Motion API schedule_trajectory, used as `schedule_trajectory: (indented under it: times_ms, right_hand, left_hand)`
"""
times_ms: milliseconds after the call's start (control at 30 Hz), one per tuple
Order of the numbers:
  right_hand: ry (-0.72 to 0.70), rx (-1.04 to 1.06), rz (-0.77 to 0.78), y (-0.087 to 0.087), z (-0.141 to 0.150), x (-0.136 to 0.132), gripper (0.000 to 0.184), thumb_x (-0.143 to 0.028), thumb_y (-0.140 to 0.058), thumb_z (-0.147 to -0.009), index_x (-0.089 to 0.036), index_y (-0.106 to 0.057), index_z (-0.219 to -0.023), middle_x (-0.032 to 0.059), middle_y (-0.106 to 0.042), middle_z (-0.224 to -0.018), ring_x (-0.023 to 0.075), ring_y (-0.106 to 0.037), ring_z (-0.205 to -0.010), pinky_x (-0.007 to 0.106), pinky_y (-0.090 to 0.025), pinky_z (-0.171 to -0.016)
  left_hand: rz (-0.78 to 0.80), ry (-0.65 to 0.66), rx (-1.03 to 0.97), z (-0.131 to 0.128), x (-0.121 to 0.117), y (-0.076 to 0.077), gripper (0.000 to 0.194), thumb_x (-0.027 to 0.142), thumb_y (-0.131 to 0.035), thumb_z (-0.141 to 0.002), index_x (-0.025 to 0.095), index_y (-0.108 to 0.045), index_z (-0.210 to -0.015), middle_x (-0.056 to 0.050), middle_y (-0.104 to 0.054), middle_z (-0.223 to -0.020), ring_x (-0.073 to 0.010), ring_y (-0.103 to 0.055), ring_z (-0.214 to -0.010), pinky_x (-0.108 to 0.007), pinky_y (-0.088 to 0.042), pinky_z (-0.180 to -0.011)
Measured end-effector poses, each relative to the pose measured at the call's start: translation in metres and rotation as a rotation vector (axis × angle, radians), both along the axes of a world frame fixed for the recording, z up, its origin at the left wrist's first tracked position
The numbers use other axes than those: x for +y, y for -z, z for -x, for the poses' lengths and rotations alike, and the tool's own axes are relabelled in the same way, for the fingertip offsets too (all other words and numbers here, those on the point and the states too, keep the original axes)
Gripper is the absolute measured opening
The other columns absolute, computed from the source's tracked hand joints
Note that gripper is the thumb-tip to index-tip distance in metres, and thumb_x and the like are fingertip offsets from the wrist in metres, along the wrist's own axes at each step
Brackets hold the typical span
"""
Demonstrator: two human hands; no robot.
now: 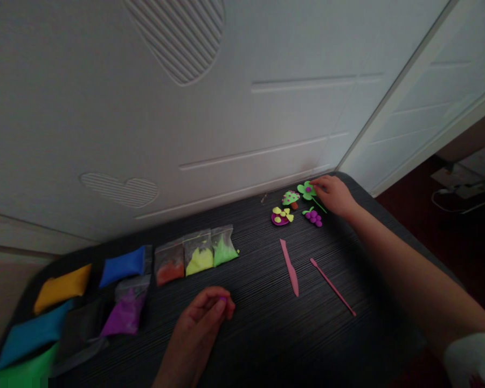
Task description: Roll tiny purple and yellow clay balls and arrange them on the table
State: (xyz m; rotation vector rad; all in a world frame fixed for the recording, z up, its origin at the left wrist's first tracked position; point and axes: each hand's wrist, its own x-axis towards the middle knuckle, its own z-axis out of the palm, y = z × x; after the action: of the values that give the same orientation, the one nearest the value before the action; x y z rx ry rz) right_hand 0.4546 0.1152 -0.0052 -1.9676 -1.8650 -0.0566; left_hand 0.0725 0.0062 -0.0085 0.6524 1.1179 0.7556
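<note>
Head view: from where I stand, the left hand [200,326] is closed with curled fingers, and between the thumb and the fingertips it pinches a small purple piece [223,299], of which only a little bit shows. This hand is above the near middle part of the dark worktop [258,318]. The right hand [334,195] reaches to the far right corner, and its fingertips are at a petal of the green flower [302,191]; the fingers are close together, but I cannot tell if they grip the petal or only touch it. The flower lies near the far edge, and its thin stem points toward the right edge.

Just beside the flower are a spotted mushroom [290,198], on its left, and a purple grape bunch [314,217], on its near side. Close to the mushroom there is a purple disc [275,220] with yellow shapes on it. Nearer to me, a pink knife [290,268] and a pink rod [332,286] lie apart from each other. Toward the left edge are the bags of coloured clay, among them a purple bag [125,313] and a blue bag [123,268]
</note>
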Motion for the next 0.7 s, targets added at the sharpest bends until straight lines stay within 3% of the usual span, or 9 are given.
schedule_trajectory:
  times_ms: [200, 367, 533, 700]
  right_hand:
    - [-0.021, -0.043, 0.011, 0.002, 0.003, -0.002, 0.025, -0.038, -0.051, -0.078, -0.021, -0.066, -0.088, 0.007, -0.065, -0.094, 0.0226, -0.054, -0.088, 0.038, -0.041, -0.077]
    - [0.018, -0.025, -0.07, -0.007, 0.008, -0.011, 0.026, -0.039, -0.049, -0.079, -0.019, -0.062, -0.089, 0.0072, -0.064, -0.089, 0.0218, -0.054, -0.084, 0.036, -0.041, -0.073]
    - [-0.063, -0.025, -0.069, -0.017, 0.033, -0.049, 0.023, -0.039, -0.05, -0.08, -0.021, -0.061, -0.089, 0.0057, -0.063, -0.092, 0.0209, -0.053, -0.087, 0.036, -0.039, -0.075]
    - [-0.156, -0.064, -0.004, -0.006, 0.06, -0.085, 0.02, -0.036, -0.05, -0.08, -0.025, -0.062, -0.093, 0.0049, -0.06, -0.102, 0.0218, -0.051, -0.092, 0.039, -0.036, -0.078]
  left_hand:
    - [0.012, -0.005, 0.0, -0.001, -0.002, -0.003, 0.016, 0.027, -0.069, -0.067, 0.016, -0.063, -0.078, -0.001, -0.061, -0.068, -0.0095, -0.053, -0.067, -0.02, -0.04, -0.066]
    - [-0.008, -0.004, -0.014, -0.001, -0.001, -0.001, 0.016, 0.025, -0.069, -0.066, 0.016, -0.063, -0.078, -0.001, -0.061, -0.068, -0.0094, -0.053, -0.065, -0.02, -0.041, -0.065]
    - [-0.005, -0.014, -0.021, -0.002, 0.0, -0.002, 0.015, 0.025, -0.069, -0.067, 0.016, -0.064, -0.077, -0.001, -0.061, -0.068, -0.0092, -0.054, -0.065, -0.02, -0.041, -0.064]
    - [0.015, -0.035, -0.004, -0.005, -0.001, -0.005, 0.019, 0.026, -0.071, -0.064, 0.015, -0.066, -0.078, -0.003, -0.064, -0.068, -0.0105, -0.056, -0.065, -0.021, -0.043, -0.065]
